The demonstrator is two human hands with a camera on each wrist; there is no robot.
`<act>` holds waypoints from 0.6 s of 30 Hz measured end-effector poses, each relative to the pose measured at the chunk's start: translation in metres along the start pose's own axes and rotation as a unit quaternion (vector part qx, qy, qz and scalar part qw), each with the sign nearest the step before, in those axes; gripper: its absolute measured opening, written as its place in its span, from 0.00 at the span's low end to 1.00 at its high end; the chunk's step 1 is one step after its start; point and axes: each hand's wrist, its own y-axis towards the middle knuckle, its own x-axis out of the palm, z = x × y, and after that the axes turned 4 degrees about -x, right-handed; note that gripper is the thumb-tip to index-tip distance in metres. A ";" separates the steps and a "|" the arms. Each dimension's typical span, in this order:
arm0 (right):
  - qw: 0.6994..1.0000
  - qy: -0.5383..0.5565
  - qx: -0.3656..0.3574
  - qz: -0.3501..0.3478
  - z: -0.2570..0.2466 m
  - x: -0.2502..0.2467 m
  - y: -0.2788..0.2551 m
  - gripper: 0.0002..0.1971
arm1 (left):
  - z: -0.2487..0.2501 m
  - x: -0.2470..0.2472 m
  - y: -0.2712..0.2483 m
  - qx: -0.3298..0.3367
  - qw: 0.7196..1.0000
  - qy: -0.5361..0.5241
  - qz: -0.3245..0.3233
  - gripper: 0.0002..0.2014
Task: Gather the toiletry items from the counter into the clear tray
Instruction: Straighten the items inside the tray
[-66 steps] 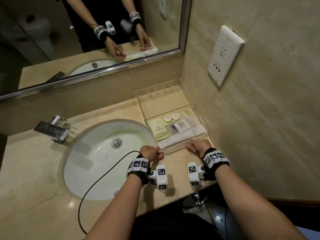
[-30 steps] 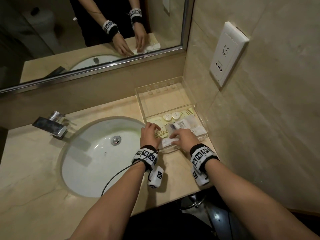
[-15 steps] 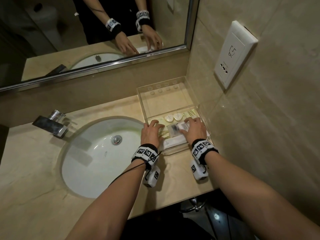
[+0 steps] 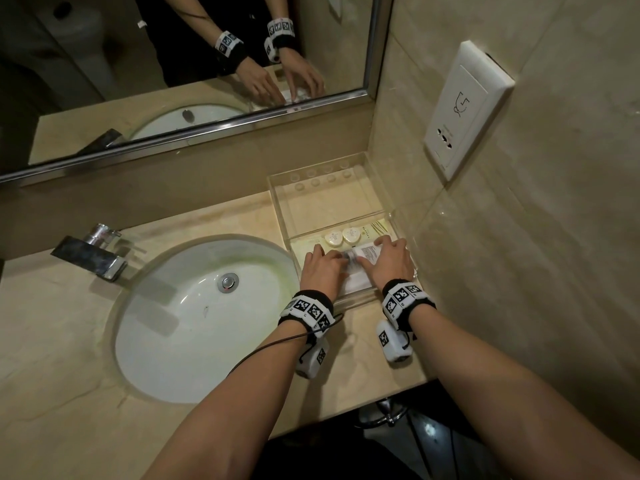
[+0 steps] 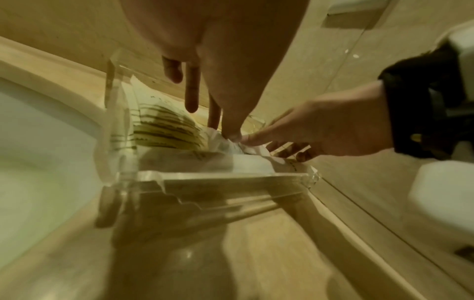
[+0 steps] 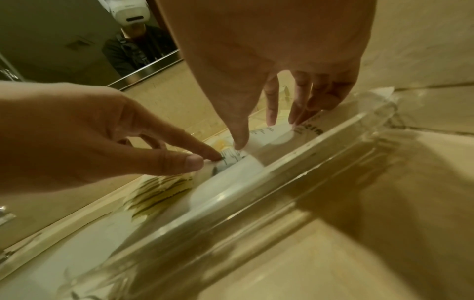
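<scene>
At the bottom of the head view both forearms reach up-frame over the worktop (image 4: 360, 386). The left hand (image 4: 320, 270) and right hand (image 4: 389, 261) are both inside the near compartment of the clear tray (image 4: 277, 202), at centre right of the frame. Each hand has its fingers extended, pressing down on a white printed sachet (image 4: 367, 252) that lies between them; neither hand curls around it. The sachet's long axis runs roughly left to right across the frame, parallel to the tray's near wall, and lies on other flat packets. The two hands are about equally near to it, one at each end. Just beyond the fingertips sit two small round soaps (image 4: 343, 237). The far compartment holds nothing visible. Judgement: the items appear gathered; flattening remains.
</scene>
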 end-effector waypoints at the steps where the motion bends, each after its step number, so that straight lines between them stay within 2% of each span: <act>1: 1.000 -0.004 0.004 0.001 -0.001 -0.001 0.000 0.27 | 0.000 0.000 0.000 0.002 1.000 -0.001 -0.001 0.15; 3: 1.000 -0.001 -0.003 0.014 -0.004 -0.003 0.002 0.27 | -0.001 -0.004 0.001 -0.002 1.000 -0.024 0.011 0.14; 6: 0.996 0.058 -0.053 0.044 -0.013 -0.004 0.009 0.19 | -0.008 -0.011 0.006 -0.050 0.995 -0.069 0.054 0.14; 8: 0.993 0.081 -0.071 0.038 -0.021 -0.002 0.014 0.16 | -0.013 -0.013 0.012 -0.072 0.994 -0.050 0.058 0.17; 10: 0.994 0.088 -0.068 0.021 -0.027 0.000 0.019 0.17 | -0.013 -0.012 0.016 -0.065 0.997 -0.016 0.036 0.21; 14: 0.996 0.061 -0.067 0.017 -0.029 0.006 0.027 0.21 | -0.010 -0.009 0.020 -0.049 0.998 0.038 -0.027 0.23; 18: 0.996 0.048 -0.072 0.019 -0.031 0.008 0.033 0.18 | -0.010 -0.008 0.021 -0.040 0.995 0.076 -0.046 0.24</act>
